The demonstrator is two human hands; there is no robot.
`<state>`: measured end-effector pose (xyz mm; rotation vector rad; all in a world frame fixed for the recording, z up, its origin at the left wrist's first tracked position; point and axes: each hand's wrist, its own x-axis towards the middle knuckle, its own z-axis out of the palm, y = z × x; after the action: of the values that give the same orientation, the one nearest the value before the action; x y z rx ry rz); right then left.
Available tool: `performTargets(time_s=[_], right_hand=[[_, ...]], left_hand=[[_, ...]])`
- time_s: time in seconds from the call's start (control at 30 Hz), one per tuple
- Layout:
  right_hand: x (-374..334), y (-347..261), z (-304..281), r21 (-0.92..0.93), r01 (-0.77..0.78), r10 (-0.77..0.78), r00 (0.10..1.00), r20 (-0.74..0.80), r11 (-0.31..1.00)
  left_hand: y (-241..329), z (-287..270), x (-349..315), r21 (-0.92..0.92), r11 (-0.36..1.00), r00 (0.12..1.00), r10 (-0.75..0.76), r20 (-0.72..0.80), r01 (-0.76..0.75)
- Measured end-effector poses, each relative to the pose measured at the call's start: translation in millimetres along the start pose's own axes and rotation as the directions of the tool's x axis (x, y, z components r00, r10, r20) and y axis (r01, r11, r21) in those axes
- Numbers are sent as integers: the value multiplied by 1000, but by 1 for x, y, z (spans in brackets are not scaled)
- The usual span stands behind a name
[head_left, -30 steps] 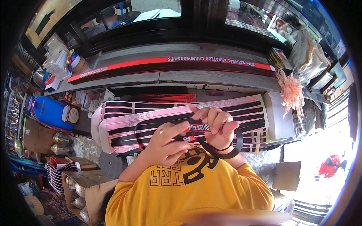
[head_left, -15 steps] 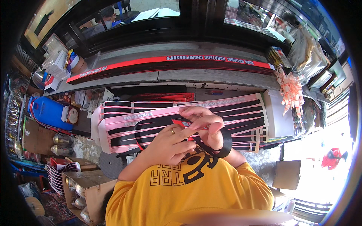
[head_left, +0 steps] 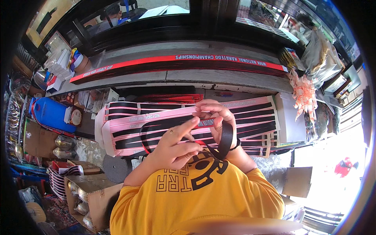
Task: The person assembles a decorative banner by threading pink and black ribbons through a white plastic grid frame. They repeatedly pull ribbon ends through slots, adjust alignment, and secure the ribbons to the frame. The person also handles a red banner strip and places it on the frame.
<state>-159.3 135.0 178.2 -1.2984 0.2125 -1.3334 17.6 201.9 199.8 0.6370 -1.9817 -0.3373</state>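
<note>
A long ribbon [head_left: 226, 140], black on one side and red with print on the other, is bent into loops between my hands. My right hand [head_left: 217, 111] pinches it where the printed red face shows, and a black loop hangs down past the wrist. My left hand [head_left: 174, 144] is closed beside it, with a red piece of the ribbon by its fingertips; another loop curves out to the left. Beneath both hands lie pink-and-white backing sheets [head_left: 135, 123] with black cut-out strips. My left fingers partly hide where they grip.
A stack of red printed ribbons [head_left: 156, 62] runs along the grey shelf [head_left: 129, 85] ahead. Peach ribbon bows [head_left: 303, 96] hang at the right. A white box [head_left: 290, 117] stands beside the sheets. To the left are a blue container [head_left: 53, 115] and an open cardboard carton [head_left: 96, 196].
My right hand has risen slightly and turned, showing more of the printed red face. My left fingers have drawn back from the right hand and spread a little. The black loop now stands taller.
</note>
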Motion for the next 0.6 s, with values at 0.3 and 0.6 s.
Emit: performTargets(time_s=[0.3,0.6], right_hand=[[28,-70,-48,-309,-97,127,989,79,946],[94,-251,-168,-943,-234,411,904,-121,238]], left_hand=[[-9,-85,-19,-208,804,593,-560,-579,557],[-64,-384,-48,-477,850,244,-523,-817,225]])
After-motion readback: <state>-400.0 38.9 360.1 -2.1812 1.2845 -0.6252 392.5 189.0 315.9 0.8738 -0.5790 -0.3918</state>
